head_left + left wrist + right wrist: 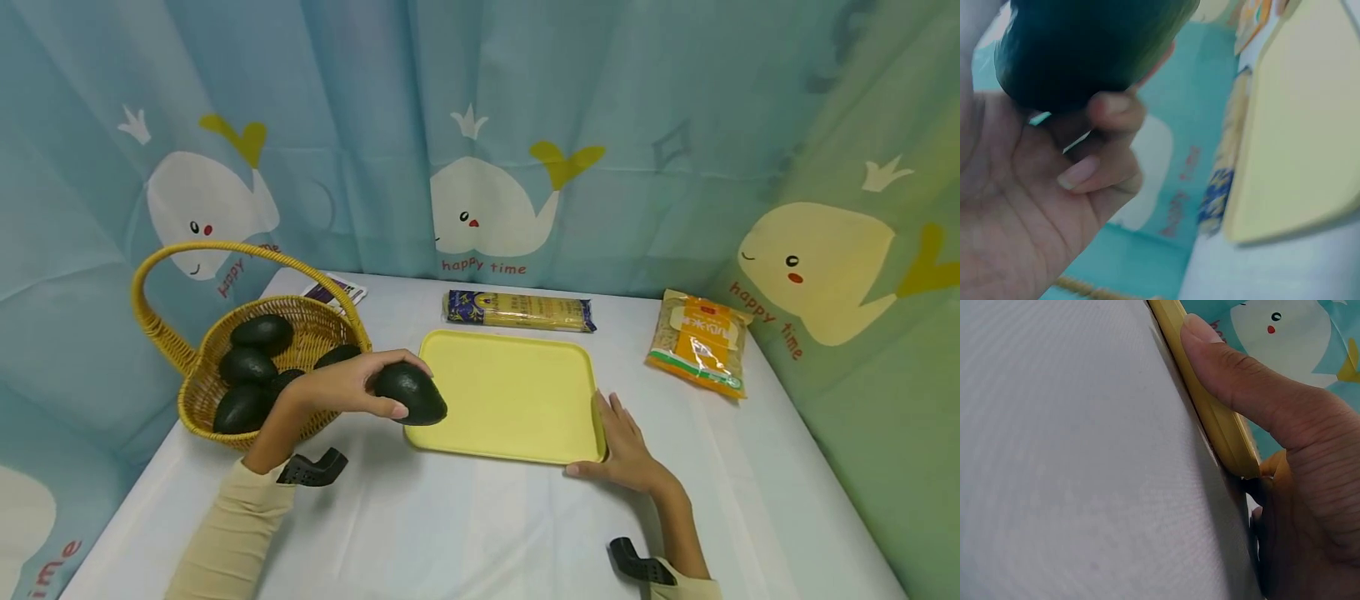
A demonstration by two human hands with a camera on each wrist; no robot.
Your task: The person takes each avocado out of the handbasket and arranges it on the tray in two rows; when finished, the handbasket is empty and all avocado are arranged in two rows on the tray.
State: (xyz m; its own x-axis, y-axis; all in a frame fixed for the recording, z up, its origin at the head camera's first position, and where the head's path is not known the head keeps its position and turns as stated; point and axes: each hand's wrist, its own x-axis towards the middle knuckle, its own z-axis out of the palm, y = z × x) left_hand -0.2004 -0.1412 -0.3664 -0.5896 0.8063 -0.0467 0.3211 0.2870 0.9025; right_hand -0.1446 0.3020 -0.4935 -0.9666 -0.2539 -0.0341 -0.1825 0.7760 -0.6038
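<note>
Taking the yellow tray (517, 392) as the landmark, a woven basket (197, 392) is standing far to its left on the white table (465, 533), and several dark avocados (261, 333) are lying inside it. A small printed packet (335, 292) is lying behind the basket.

Your left hand (337, 387) is hovering just left of the tray, and its fingers are curling around one avocado (411, 393). You are holding this avocado in the air, over the tray's near left corner. In the left wrist view your fingers (1110, 109) are wrapping the underside of the fruit.

Behind the tray a long pack of noodles (519, 311) is lying along its far edge.

Your right hand (626, 450) is resting at the tray's near right corner with its fingers nearly straight. The thumb (1229, 378) is pressing along the tray's near rim.

Well to the right of the tray an orange bag of grain (699, 342) is lying on the table.
</note>
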